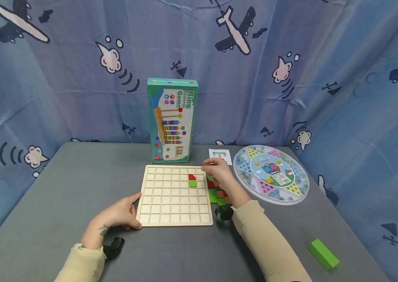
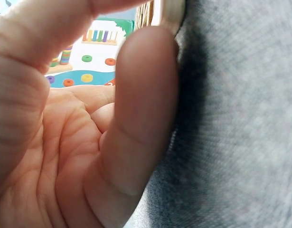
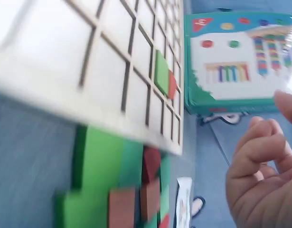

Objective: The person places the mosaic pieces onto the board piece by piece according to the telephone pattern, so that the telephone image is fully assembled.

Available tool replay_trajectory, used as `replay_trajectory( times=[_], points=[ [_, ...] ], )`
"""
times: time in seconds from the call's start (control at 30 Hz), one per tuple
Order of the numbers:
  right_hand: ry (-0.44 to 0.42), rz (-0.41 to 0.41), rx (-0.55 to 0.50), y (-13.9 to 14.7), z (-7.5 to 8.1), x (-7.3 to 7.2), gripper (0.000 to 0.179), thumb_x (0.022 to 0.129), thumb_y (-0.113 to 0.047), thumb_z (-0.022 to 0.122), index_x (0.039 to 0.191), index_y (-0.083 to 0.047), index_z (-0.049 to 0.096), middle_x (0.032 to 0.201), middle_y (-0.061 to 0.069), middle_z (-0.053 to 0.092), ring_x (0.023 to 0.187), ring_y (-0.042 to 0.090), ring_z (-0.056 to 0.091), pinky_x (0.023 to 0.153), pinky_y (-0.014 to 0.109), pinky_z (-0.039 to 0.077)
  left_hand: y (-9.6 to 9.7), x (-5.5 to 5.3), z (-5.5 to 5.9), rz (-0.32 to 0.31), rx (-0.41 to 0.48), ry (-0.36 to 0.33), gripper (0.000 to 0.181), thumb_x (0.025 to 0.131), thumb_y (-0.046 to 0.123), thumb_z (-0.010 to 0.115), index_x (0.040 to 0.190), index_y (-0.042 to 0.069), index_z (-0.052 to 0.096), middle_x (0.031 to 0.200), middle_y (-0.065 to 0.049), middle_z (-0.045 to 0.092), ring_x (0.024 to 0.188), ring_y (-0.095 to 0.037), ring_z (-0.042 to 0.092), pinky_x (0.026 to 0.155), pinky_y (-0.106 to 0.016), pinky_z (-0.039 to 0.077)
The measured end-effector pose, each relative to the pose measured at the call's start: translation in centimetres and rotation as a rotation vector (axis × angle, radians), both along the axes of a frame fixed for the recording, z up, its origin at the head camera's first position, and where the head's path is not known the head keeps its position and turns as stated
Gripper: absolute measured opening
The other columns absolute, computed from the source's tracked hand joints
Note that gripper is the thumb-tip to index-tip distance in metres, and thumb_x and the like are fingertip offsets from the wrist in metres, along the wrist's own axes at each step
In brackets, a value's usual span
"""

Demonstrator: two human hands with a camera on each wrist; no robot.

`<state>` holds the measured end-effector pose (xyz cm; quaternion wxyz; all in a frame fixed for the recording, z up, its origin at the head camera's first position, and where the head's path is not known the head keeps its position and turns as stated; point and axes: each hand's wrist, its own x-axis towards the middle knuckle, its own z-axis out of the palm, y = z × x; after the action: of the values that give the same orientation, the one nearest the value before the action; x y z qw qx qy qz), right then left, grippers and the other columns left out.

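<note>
Beige sleeve (image 1: 273,246), left hand (image 1: 119,213) gripping gridded board (image 1: 170,207), right hand (image 1: 221,174), hold unclear, screening coloured tiles (image 1: 213,196), box (image 1: 172,121) behind

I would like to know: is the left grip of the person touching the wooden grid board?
Touching. The head view shows it: the left grip meets the wooden grid board, index fingertip at its left edge and thumb at its near-left corner.

- A blue-purple fabric curtain (image 1: 79,98), creased and softly folded, fills the upper frame and both sides.
- Black-and-white cartoon airplanes (image 1: 236,34) and white cartoon clouds (image 1: 111,60) dot it.
- A flat grey tabletop (image 1: 75,176) spans the lower centre, under diffuse light.
</note>
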<state>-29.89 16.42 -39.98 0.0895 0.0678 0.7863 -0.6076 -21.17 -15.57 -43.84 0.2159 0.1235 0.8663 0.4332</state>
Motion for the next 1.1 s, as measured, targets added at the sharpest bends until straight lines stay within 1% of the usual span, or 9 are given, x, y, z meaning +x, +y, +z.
replay_trajectory(
  times=[0.07,0.13,0.27,0.37,0.5,0.6,0.8,0.93,1.1],
  points=[
    [0.037,-0.027,-0.038,1.2,0.2,0.9,0.035,0.084,-0.012,0.064,0.117,-0.006,0.056,0.089,0.002,0.055,0.057,0.016,0.04,0.05,0.032,0.033,-0.1,-0.1,0.0,0.0,-0.004,0.003,0.107,0.061,0.004,0.08,0.146,-0.004,0.015,0.061,-0.007,0.055,0.046,-0.015,0.049,0.046,-0.031,0.046],
    [0.067,-0.048,-0.061,2.3,0.1,1.9,0.035,0.083,-0.01,0.063,0.117,-0.005,0.055,0.088,-0.001,0.055,0.066,0.016,0.048,0.055,0.03,0.039,-0.2,-0.2,0.0,0.002,-0.009,0.005,0.108,0.061,0.004,0.08,0.146,-0.004,0.015,0.061,-0.007,0.055,0.046,-0.015,0.049,0.046,-0.031,0.046],
    [0.062,-0.063,-0.061,4.4,-0.6,3.8,0.036,0.082,-0.007,0.064,0.116,-0.003,0.054,0.084,-0.006,0.056,0.069,0.013,0.053,0.054,0.025,0.041,-0.2,-0.2,-0.1,0.012,-0.013,0.008,0.108,0.061,0.003,0.081,0.147,-0.003,0.015,0.061,-0.007,0.054,0.046,-0.015,0.049,0.046,-0.032,0.046],
    [0.042,-0.029,-0.043,5.5,-1.4,5.0,0.042,0.082,-0.005,0.064,0.122,0.0,0.051,0.086,-0.004,0.056,0.071,0.011,0.056,0.054,0.025,0.042,-0.2,-0.2,-0.1,0.017,-0.013,0.008,0.109,0.06,0.003,0.081,0.147,-0.003,0.015,0.061,-0.008,0.054,0.046,-0.016,0.048,0.046,-0.033,0.046],
    [0.027,0.032,0.008,6.4,-2.4,6.1,0.046,0.081,-0.003,0.065,0.124,0.003,0.05,0.091,0.004,0.059,0.068,0.014,0.057,0.054,0.027,0.043,-0.1,0.0,-0.1,0.021,-0.017,0.015,0.108,0.061,0.002,0.081,0.147,-0.003,0.015,0.061,-0.008,0.054,0.047,-0.016,0.048,0.046,-0.033,0.046],
    [0.008,0.083,0.067,6.8,-2.9,6.5,0.044,0.079,-0.003,0.067,0.12,0.003,0.053,0.091,0.007,0.061,0.064,0.015,0.053,0.052,0.028,0.04,-0.1,0.0,-0.2,0.021,-0.022,0.016,0.108,0.061,0.002,0.081,0.146,-0.004,0.015,0.061,-0.008,0.054,0.047,-0.017,0.049,0.046,-0.033,0.046],
    [-0.035,0.151,0.217,6.9,-2.9,6.4,0.039,0.075,-0.004,0.07,0.113,-0.001,0.06,0.082,0.003,0.059,0.064,0.015,0.05,0.05,0.027,0.038,0.0,0.1,-0.1,0.01,-0.036,0.013,0.109,0.06,0.003,0.081,0.146,-0.004,0.015,0.061,-0.007,0.054,0.046,-0.016,0.049,0.045,-0.031,0.045],
    [-0.03,0.188,0.322,6.7,-2.7,6.2,0.035,0.072,-0.003,0.072,0.106,-0.001,0.063,0.076,0.003,0.057,0.057,0.014,0.045,0.046,0.025,0.034,0.1,0.3,0.0,0.009,-0.027,0.017,0.108,0.06,0.003,0.081,0.146,-0.005,0.015,0.062,-0.008,0.053,0.047,-0.016,0.048,0.045,-0.032,0.045],
    [-0.005,0.226,0.394,6.5,-2.5,6.2,0.033,0.068,0.001,0.073,0.1,0.001,0.065,0.071,0.003,0.055,0.055,0.013,0.042,0.046,0.024,0.032,0.3,0.3,-0.1,0.008,-0.021,0.015,0.108,0.06,0.002,0.081,0.146,-0.005,0.015,0.062,-0.008,0.053,0.047,-0.016,0.048,0.045,-0.032,0.045]
  ],
)
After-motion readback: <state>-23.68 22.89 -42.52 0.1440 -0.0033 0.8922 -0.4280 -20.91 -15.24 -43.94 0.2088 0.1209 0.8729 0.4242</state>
